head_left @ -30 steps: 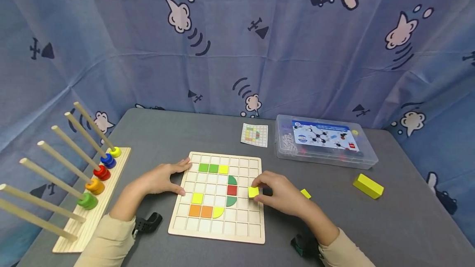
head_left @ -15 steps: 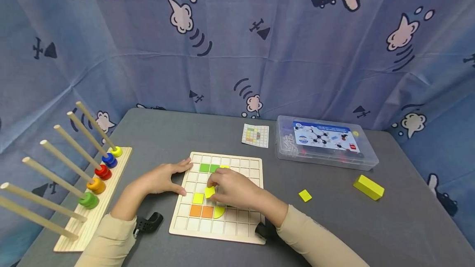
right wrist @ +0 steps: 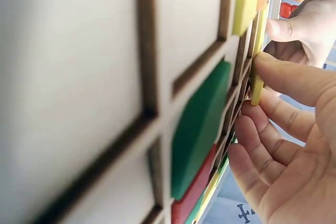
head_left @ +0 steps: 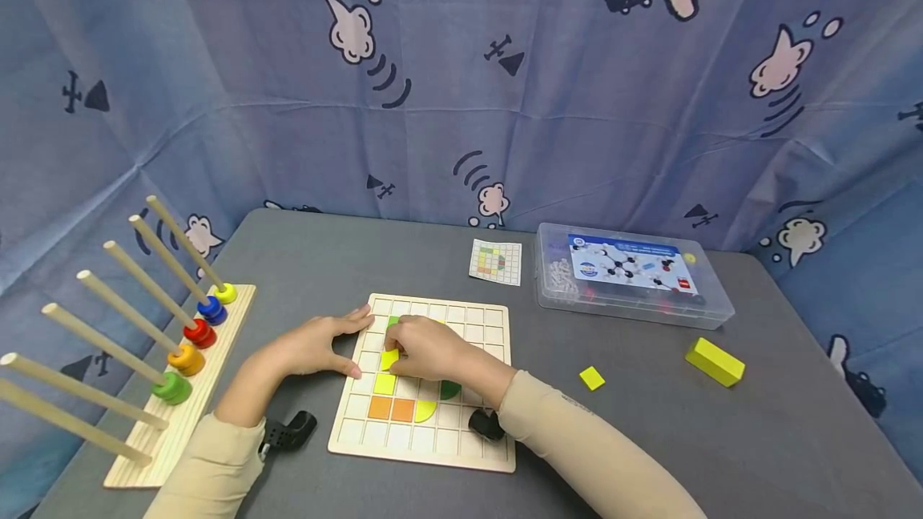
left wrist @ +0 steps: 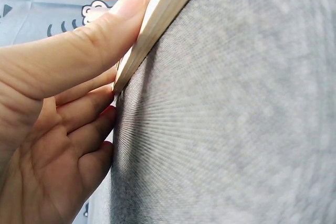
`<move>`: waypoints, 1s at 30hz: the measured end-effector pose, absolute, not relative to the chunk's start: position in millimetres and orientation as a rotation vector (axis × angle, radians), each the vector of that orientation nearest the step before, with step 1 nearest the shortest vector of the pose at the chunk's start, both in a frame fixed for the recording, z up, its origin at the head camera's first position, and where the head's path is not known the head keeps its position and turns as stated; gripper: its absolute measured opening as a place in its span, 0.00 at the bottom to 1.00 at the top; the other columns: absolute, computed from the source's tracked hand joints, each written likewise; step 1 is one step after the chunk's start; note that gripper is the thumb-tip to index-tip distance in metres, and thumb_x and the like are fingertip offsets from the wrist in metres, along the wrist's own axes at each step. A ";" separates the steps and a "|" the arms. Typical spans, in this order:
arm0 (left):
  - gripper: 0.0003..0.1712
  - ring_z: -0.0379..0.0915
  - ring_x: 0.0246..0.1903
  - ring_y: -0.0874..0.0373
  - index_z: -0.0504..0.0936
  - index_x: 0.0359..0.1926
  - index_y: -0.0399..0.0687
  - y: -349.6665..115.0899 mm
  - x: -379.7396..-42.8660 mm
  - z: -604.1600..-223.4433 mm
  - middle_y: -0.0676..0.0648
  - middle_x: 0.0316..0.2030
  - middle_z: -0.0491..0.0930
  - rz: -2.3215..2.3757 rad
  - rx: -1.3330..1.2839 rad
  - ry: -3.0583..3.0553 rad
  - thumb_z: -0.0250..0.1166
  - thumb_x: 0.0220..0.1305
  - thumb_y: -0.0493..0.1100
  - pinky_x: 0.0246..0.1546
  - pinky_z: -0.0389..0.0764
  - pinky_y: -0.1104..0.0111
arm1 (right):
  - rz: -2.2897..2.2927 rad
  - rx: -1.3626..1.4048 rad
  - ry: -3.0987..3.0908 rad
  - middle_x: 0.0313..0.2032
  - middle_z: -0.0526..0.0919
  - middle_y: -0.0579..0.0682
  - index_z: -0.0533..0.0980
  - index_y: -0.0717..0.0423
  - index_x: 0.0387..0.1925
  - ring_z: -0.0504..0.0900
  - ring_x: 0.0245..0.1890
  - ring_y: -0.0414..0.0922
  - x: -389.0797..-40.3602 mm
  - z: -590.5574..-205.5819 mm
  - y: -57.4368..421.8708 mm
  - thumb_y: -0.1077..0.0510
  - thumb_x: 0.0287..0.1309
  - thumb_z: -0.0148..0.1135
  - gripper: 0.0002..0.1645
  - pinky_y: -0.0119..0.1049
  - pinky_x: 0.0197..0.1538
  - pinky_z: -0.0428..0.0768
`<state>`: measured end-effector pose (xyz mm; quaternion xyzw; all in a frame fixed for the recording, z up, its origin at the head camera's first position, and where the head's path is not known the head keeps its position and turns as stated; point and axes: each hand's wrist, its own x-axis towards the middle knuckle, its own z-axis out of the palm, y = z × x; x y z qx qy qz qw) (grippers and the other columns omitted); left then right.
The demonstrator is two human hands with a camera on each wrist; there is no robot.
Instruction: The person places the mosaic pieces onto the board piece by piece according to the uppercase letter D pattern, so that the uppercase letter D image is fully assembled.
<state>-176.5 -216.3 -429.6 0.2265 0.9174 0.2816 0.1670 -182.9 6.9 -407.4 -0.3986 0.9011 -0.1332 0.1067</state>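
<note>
A square wooden grid board (head_left: 421,460) lies on the grey table. My right hand (head_left: 436,352) pinches a yellow square tile (head_left: 388,360) between thumb and fingers, at a cell just above a seated yellow square (head_left: 384,384); the right wrist view shows the pinched tile (right wrist: 256,88) tilted against the grid. My left hand (head_left: 313,349) rests at the board's left edge, thumb on the rim and fingers extended. Two orange squares (head_left: 392,409), a yellow quarter-round tile (head_left: 425,411) and a dark green one (head_left: 450,389) sit in cells. My right hand hides others.
A loose yellow tile (head_left: 592,378) and a yellow block (head_left: 715,362) lie to the right. Behind the board are a small pattern card (head_left: 495,262) and a clear plastic box (head_left: 634,275). At the left stands a peg rack (head_left: 195,391) with coloured rings.
My right hand has carried the yellow tile left across the board, from its right side to the left-hand columns, uncovering the loose yellow tile. My left hand has stayed put.
</note>
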 end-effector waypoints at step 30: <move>0.53 0.49 0.70 0.39 0.62 0.69 0.42 -215.0 -175.2 -429.0 0.41 0.72 0.53 0.812 0.632 2.618 0.73 0.45 0.58 0.65 0.58 0.45 | -0.695 -1.124 2.547 0.51 0.80 0.49 0.75 0.58 0.56 0.78 0.52 0.44 -168.5 -393.4 82.0 0.52 0.55 0.68 0.28 0.40 0.55 0.76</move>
